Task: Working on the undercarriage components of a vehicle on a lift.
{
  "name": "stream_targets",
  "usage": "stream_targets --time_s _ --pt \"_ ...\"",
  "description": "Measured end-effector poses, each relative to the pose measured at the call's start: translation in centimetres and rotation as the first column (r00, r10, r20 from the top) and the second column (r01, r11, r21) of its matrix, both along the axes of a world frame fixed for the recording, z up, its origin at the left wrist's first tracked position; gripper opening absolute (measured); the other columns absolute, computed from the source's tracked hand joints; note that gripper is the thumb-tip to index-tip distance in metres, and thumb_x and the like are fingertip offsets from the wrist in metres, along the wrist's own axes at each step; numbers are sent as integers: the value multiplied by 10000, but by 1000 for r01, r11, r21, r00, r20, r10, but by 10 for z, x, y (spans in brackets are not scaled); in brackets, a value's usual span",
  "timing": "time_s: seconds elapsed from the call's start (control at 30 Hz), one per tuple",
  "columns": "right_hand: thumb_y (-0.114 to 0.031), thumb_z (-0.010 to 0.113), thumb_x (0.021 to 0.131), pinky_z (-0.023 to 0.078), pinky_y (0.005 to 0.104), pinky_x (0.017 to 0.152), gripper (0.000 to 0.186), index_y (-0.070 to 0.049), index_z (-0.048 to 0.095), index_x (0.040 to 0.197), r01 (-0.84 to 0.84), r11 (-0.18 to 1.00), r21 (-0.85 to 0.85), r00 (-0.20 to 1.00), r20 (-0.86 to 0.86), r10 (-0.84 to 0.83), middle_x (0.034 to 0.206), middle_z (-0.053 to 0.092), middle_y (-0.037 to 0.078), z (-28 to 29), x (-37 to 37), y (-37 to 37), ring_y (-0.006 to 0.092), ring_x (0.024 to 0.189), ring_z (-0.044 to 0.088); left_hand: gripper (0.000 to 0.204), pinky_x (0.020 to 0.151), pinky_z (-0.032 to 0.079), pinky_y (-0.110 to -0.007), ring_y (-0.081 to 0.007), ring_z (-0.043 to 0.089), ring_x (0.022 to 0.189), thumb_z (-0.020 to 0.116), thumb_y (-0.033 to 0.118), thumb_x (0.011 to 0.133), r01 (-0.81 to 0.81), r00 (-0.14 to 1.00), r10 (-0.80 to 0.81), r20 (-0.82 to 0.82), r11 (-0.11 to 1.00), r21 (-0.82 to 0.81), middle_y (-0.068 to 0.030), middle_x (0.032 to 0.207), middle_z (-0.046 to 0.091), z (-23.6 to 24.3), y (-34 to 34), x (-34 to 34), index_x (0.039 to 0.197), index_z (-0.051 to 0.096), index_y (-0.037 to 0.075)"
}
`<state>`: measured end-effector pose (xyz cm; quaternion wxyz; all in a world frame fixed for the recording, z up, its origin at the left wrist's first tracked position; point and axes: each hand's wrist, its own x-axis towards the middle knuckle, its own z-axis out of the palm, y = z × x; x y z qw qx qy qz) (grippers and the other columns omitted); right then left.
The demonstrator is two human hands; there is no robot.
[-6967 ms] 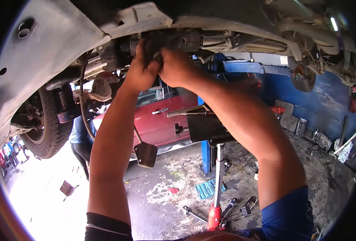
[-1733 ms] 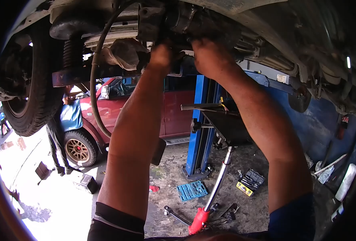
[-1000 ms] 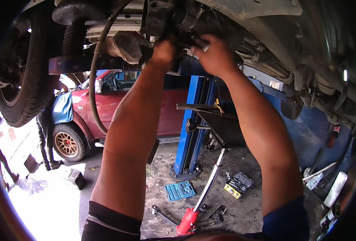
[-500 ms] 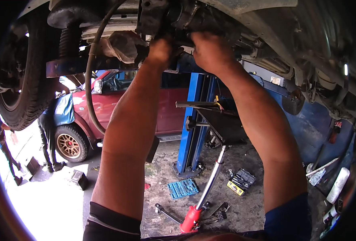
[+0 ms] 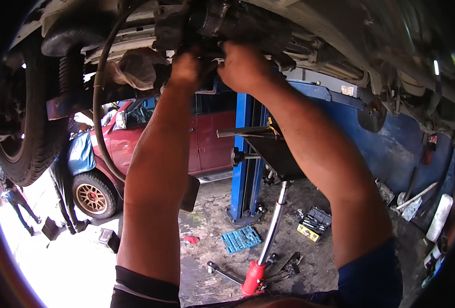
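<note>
Both my arms reach up into the dark underside of a raised vehicle. My left hand point(image 5: 186, 69) is closed, fingers curled beside a dark metal housing point(image 5: 171, 31); what it grips is hidden in shadow. Close by on the right, my right hand point(image 5: 245, 66) is also closed, its thumb side turned toward the left hand. Whatever lies in its fingers cannot be made out. A crumpled, pale translucent cover point(image 5: 137, 69) hangs left of my left hand. Past it, a long hose point(image 5: 100, 77) curves down from the underbody.
A red-based jack point(image 5: 253, 277) with a chrome post and black top plate point(image 5: 276, 156) stands below my arms. Behind are a blue lift post point(image 5: 245, 154) and a red vehicle point(image 5: 207, 136). Toolboxes, one blue point(image 5: 241, 239), lie on the floor. People point(image 5: 65, 190) stand at left.
The view has shifted, so the underbody and both hands sit farther left in the picture. My hands stay close together at the same dark parts, both still closed.
</note>
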<state>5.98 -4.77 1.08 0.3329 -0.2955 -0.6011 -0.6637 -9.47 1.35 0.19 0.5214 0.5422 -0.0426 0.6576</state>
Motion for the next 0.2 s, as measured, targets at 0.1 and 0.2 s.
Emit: stream_targets --time_s 0.1,0.2 --pt "-275 697 811 529 420 847 383 -35 621 1100 -480 742 -467 841 -485 238 977 681 193 -5 -26 -62 347 981 649 245 902 500 -321 -222 628 1016 538 158 910 64 997 -65 35 998 30 -131 1094 646 -3 9 -23 1113 616 45" --pt "-324 736 755 528 430 857 451 -50 634 1098 -454 763 -460 830 -529 175 1036 669 213 -9 -28 -52 376 994 649 289 972 480 -366 -242 623 1053 650 207 891 79 997 -77 -25 987 139 -137 1105 649 2 21 -19 1143 611 72"
